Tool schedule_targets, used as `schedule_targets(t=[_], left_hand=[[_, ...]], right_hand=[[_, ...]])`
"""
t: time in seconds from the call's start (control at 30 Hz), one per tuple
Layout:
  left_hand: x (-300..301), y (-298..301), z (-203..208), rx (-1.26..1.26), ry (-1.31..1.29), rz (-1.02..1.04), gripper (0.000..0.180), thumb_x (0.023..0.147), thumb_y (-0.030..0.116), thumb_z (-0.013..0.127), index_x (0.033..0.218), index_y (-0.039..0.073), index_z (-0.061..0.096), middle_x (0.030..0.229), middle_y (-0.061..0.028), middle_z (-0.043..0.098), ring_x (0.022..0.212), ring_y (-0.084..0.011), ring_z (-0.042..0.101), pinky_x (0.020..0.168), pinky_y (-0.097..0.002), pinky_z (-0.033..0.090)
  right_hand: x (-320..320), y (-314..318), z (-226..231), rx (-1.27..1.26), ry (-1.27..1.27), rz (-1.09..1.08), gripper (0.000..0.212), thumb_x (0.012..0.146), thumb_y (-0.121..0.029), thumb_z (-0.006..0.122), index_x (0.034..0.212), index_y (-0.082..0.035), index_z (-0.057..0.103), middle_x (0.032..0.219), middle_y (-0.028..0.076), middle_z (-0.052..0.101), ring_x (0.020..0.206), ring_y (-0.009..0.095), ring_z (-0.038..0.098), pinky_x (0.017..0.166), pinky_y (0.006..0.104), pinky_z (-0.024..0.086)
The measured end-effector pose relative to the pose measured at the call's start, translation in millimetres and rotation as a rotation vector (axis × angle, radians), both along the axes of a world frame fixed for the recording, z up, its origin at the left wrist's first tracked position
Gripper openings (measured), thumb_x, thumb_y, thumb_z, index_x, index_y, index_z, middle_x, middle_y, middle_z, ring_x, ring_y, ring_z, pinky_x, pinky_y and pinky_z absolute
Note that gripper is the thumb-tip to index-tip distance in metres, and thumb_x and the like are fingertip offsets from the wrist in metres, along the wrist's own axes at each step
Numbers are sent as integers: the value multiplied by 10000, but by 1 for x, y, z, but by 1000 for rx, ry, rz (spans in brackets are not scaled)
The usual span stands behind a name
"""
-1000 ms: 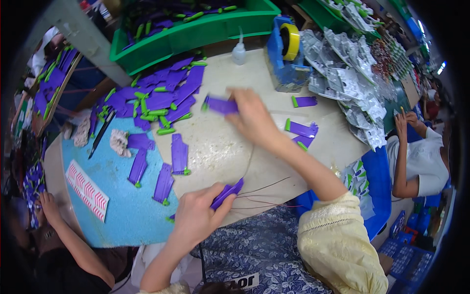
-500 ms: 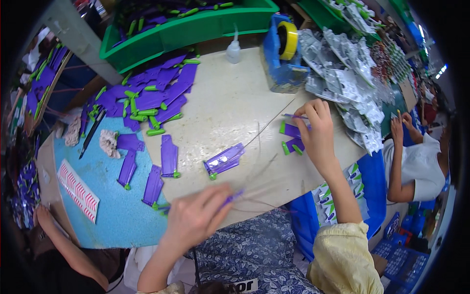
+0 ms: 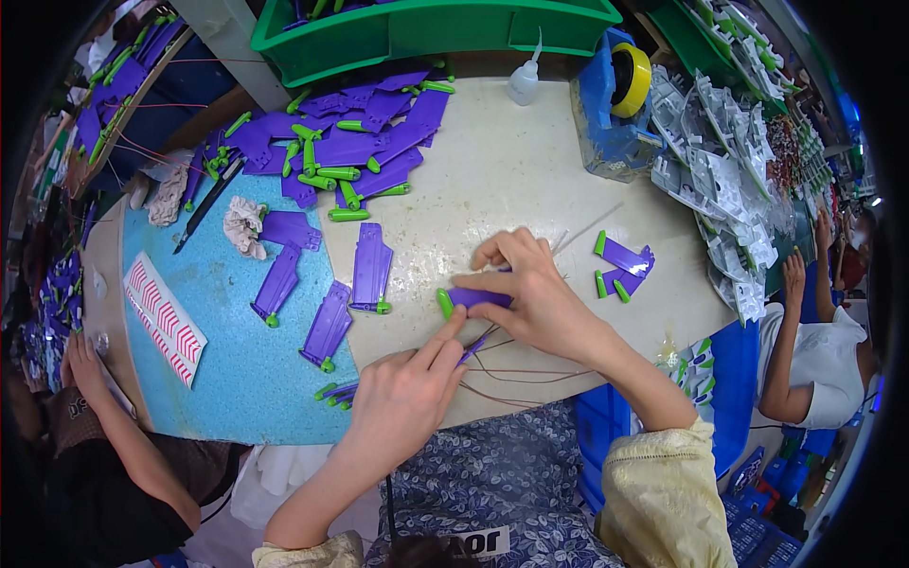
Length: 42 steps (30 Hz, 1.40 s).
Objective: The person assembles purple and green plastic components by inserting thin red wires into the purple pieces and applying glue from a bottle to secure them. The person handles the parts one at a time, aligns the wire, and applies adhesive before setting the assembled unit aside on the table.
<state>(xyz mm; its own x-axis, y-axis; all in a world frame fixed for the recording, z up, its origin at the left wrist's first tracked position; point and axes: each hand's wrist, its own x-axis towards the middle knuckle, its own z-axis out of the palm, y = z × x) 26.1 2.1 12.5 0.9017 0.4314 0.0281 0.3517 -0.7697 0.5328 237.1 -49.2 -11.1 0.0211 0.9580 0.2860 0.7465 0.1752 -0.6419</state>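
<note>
My right hand (image 3: 544, 298) pinches a small purple plastic fin-shaped piece (image 3: 481, 298) with a green rounded end, low over the table. My left hand (image 3: 405, 393) reaches in from the lower left, its index fingertip at the piece's green end. A slim purple object (image 3: 476, 346) sticks out of the left hand's curled fingers; its kind is partly hidden. Thin brown wires (image 3: 516, 374) run under the hands. Beside the left hand lie purple pieces with green ends (image 3: 329, 327), and a small cluster of them (image 3: 625, 263) rests right of the right hand.
A purple-and-green heap (image 3: 355, 142) lies below a green bin (image 3: 436, 43). Around it are a blue tape dispenser (image 3: 606, 123), dropper bottle (image 3: 524, 83), grey plastic parts (image 3: 715, 180), chevron sticker sheet (image 3: 166, 317) and black knife-like tool (image 3: 206, 206). Co-workers' arms (image 3: 137, 431) flank the table.
My right hand has come left and down from the right-hand cluster to the single piece, now gripped. My left hand has moved up to meet it. The view has shifted.
</note>
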Motion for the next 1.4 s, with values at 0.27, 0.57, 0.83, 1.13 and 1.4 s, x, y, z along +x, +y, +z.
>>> schedule_targets(t=[0.27,0.57,0.83,1.13,1.4], left_hand=[[59,23,-20,23,-103,-56,340,825,245,775,1068,48,645,1192,-48,632,1006,-237,648,739,-378,553],[80,-13,3,-401,-594,92,227,893,5,691,1103,-75,664,833,-168,678,703,-281,654,650,-338,509],[65,-22,-7,-452,-665,111,208,857,11,720,1046,-74,707,824,-171,706,692,-269,672,607,-350,506],[59,-39,-8,-362,-753,146,197,840,-1,737,1007,-103,718,773,-171,716,649,-246,683,609,-312,514],[43,-44,-18,-660,-526,251,183,878,40,726,1041,-44,724,785,-141,730,670,-146,688,568,-306,508]], right_hand=[[27,-39,33,-164,711,-367,327,789,63,770,966,-50,520,860,5,607,822,73,556,743,254,451],[8,-71,37,-40,605,-451,349,762,3,829,936,-31,528,906,64,656,830,118,603,769,282,491],[-7,-82,35,-67,693,-520,301,753,7,836,955,-8,614,932,47,667,888,128,650,828,277,518],[-17,-95,28,-56,834,-515,264,760,30,821,965,0,657,950,39,674,927,114,639,869,262,498],[-1,-110,46,-281,392,-484,187,821,-52,783,970,15,691,851,100,688,767,165,655,694,297,518]])
